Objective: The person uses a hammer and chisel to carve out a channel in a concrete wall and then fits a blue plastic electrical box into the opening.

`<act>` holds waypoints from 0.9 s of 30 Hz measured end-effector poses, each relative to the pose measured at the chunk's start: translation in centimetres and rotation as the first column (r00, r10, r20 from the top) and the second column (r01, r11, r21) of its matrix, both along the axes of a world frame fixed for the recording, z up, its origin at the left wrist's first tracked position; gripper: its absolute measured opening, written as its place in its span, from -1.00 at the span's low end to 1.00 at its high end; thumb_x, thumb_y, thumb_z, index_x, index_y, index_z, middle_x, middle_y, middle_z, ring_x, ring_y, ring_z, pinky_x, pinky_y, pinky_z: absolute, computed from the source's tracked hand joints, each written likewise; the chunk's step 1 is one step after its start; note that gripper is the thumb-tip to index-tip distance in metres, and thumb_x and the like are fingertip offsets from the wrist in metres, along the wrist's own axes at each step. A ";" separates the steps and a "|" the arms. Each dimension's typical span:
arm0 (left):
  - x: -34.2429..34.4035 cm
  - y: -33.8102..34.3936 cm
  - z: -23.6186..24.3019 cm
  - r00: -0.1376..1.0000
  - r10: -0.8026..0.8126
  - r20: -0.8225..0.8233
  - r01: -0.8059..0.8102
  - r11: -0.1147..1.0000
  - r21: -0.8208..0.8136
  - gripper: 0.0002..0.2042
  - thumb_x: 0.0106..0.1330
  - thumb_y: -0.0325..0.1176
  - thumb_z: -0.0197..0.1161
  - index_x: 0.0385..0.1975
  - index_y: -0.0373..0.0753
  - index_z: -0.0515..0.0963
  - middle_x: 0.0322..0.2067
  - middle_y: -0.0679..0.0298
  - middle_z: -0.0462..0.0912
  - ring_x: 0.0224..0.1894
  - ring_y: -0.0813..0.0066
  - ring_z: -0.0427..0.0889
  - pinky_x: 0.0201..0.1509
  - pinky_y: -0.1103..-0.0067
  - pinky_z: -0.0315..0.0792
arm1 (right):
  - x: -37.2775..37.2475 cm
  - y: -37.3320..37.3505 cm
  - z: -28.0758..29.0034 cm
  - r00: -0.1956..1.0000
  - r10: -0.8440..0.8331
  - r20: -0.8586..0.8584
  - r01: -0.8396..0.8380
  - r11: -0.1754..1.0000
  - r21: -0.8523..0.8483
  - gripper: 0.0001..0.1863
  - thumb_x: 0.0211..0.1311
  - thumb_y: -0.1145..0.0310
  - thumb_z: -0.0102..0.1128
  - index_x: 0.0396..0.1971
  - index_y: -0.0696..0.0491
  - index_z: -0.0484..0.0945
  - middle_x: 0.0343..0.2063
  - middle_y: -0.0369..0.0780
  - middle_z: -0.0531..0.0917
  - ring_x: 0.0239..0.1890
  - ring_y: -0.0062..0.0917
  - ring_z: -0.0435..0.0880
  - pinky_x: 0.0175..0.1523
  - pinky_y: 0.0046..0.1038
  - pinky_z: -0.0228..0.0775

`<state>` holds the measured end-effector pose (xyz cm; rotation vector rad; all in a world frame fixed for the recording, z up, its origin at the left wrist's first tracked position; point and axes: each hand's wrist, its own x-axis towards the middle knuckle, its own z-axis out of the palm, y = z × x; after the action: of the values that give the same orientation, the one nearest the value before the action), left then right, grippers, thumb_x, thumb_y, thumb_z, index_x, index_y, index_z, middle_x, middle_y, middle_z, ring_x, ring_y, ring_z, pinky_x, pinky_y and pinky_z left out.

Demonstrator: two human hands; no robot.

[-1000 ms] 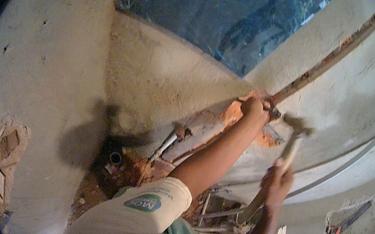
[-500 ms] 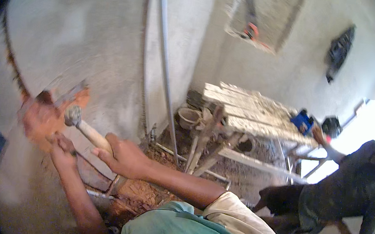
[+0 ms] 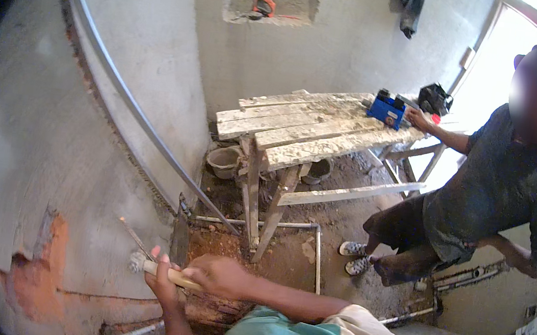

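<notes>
A: Left hand (image 3: pixel 162 275) — closed round the wooden handle of the hammer (image 3: pixel 157 268), just behind its grey head?
B: Yes; right hand (image 3: pixel 220 275) wrapped over the same handle, just beside the left, fingers curled shut.
A: Position of the hammer?
B: Lying roughly level between both hands, head toward the grey plastered wall (image 3: pixel 62 140); broken orange brick patch (image 3: pixel 37 273) left of the hands, near the head.
A: Beyond the hands?
B: Thin grey pipe (image 3: pixel 149 145) slanting down the wall above the left hand; dirt floor (image 3: pixel 340 245) with a bent pipe ahead of the right hand.
A: Farther off?
B: Rough plank surface (image 3: pixel 307 128) on wooden legs, well apart from both hands; blue box-shaped case (image 3: pixel 386 108) at its far end, touched by another person's hand (image 3: pixel 417 119). Pale rectangular sheet (image 3: pixel 535 328) low on the wall, far right; print too small to tell.
</notes>
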<state>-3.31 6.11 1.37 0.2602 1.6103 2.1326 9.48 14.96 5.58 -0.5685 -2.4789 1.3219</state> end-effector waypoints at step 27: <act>7.9 54.3 9.5 0.029 -0.917 -0.397 0.132 0.398 -0.908 -0.39 -0.09 -0.04 0.25 -0.11 -0.37 0.34 -0.30 -0.07 0.52 -0.20 0.07 0.52 -0.12 0.39 0.37 | 35.7 58.2 2.7 0.290 -0.957 0.002 0.941 0.286 0.178 -0.19 -0.41 0.16 0.45 -0.08 0.25 0.31 -0.13 -0.01 0.47 -0.06 -0.27 0.45 0.05 -0.39 0.23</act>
<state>4.57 60.38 10.91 1.8544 2.0518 0.3664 45.22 73.15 8.32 -1.7636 -1.5782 0.5509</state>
